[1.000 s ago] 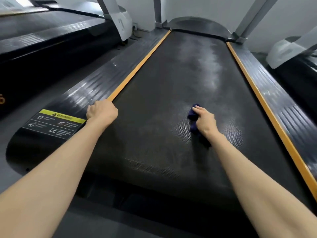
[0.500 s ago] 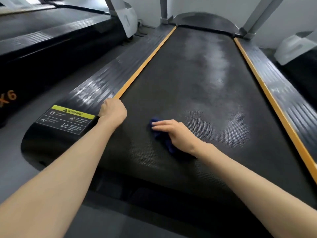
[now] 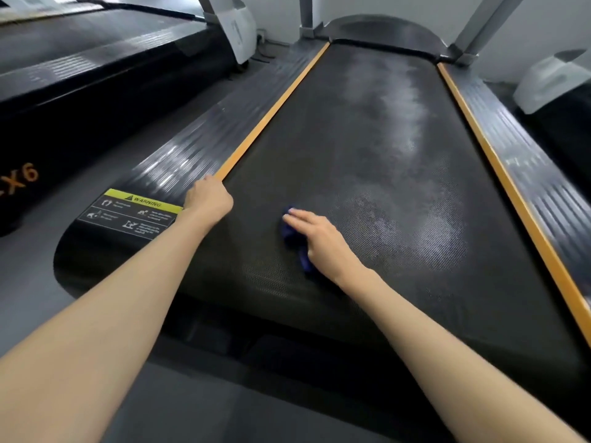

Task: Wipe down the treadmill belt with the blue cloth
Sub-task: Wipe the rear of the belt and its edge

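Head | one blue cloth [image 3: 291, 235] under flat right hand [image 3: 320, 243] | left hand [image 3: 208, 199] fisted on rail [image 3: 192, 153]

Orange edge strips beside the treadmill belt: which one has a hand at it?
The left orange strip: the left hand rests at its near end. The right orange strip is bare; the right hand presses the blue cloth on the belt.

Single head cam, looks fwd + down along treadmill belt [image 3: 367, 193] from rear end, close, wide-angle.
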The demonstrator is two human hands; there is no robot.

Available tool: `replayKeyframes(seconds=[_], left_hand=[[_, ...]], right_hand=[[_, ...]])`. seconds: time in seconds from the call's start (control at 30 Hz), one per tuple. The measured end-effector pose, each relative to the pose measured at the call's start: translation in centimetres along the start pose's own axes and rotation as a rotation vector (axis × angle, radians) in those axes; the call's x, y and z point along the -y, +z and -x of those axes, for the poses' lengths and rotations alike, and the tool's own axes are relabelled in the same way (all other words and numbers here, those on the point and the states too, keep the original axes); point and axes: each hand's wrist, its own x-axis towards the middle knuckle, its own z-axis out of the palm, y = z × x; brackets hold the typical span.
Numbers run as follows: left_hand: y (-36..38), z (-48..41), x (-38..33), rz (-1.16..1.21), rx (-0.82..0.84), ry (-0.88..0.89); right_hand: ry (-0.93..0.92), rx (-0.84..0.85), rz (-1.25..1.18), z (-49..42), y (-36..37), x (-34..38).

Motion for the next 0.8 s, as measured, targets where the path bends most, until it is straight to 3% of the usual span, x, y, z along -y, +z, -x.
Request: replayKeyframes(seconds=[0.07,0.1,0.23,0.33,0.5,0.6,0.67,0.8], left_hand=[[-0.4,-0.5,0.4,-0.025,0.025,0.026],[-0.5,-0.8,0.5,-0.034,0.028,0.043],[-0.2,-1.0,0.7,-0.058,0.006,0.078],[0.2,-0.8,0.8,-0.048,-0.017,0.082],[0.0,0.0,0.5,-0.006,-0.013,0.066],[-0.2,0.0,0.5,0.003,0.001,0.076],[-0.2,0.3,0.2,-0.007,0.002,0.097],[-0.1,0.8,-0.2,-0.059,-0.012,0.123]], right_hand=[[0.214,-0.088,-0.009,-0.7,1.5,2.6],[0.219,-0.085,-0.031,-0.9,2.5,5.0],[0.029,-0.014,-0.081,-1.0,5.8,11.9],[0.016,-0.005,-0.052,-0.8,4.5,8.9],[0.436,-0.212,0.040,3.6,-2.4,-1.0],[0.656,-0.311,0.068,4.9,-3.7,-2.6],[0.577,-0.266,0.036,4.1,-1.8,0.4],[0.245,-0.106,-0.065,0.6,3.8,8.5]])
